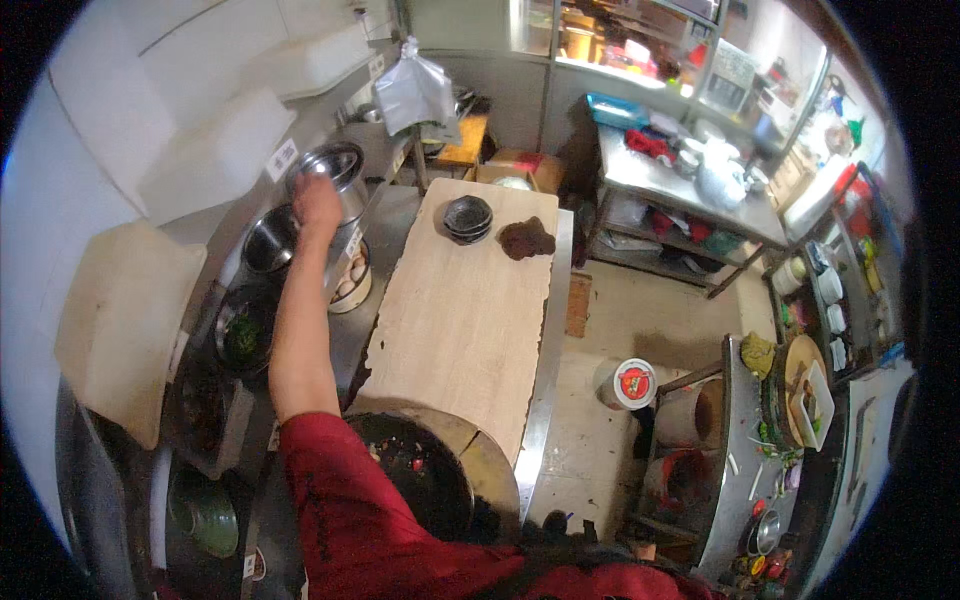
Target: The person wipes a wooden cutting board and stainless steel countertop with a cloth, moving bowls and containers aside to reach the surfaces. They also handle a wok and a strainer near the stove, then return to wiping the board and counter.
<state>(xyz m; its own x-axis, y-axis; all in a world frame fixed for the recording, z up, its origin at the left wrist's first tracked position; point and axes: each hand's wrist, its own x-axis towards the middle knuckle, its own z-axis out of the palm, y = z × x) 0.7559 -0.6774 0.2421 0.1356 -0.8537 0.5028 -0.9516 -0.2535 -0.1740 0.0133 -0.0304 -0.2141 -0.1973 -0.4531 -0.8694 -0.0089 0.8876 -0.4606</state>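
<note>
My left arm reaches forward along a shelf of containers, and my left hand [316, 201] is over the near side of a shiny steel pot [351, 161]. The fingers are blurred, so any grip is hidden. Close beside the hand stands another steel container [268, 240]. Below the wrist a tub [352, 300] holds what look like eggs. A dark bowl with chopped greens [244, 337] lies left of my forearm. In front of my body is a black wok [420, 480] with small red and pale bits in it. My right hand is out of view.
A pale board [465, 322] carries stacked dark bowls [467, 217] and a brown cloth-like patch [527, 238]. Plastic bags [416, 90] hang ahead. A lidded white bucket [634, 383] stands on the floor at right, near a metal side table [724, 495] with scraps.
</note>
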